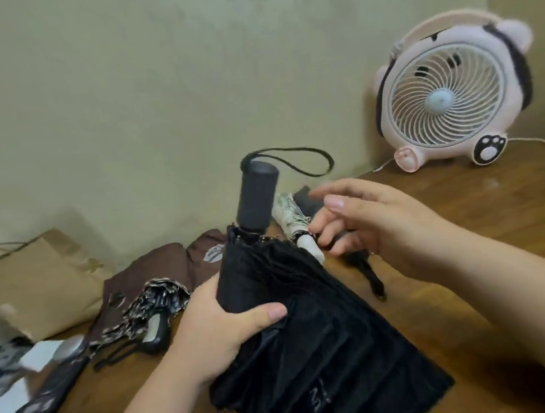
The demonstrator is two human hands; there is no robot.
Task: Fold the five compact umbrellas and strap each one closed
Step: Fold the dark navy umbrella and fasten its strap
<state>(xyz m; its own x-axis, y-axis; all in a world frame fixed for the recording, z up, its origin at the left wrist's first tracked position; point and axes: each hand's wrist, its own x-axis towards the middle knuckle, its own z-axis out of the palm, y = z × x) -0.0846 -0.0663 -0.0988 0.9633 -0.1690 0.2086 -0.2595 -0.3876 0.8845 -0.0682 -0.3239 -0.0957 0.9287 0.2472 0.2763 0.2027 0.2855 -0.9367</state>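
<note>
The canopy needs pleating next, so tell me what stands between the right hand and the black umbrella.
Nothing visible does. The right hand hovers open beside the black umbrella, which the left hand grips. The white patterned umbrella lies behind them, not between.

Left hand (222, 334) wrapped round black umbrella (323, 326) just below its handle, thumb lying across fabric, pointing right. Left forearm bare, rising from bottom edge. Right hand (373, 221) held in air, palm turned left, fingers loosely spread and half-bent, holding nothing (fingertips blurred). Right forearm bare, entering from right edge, angled up and left.
</note>
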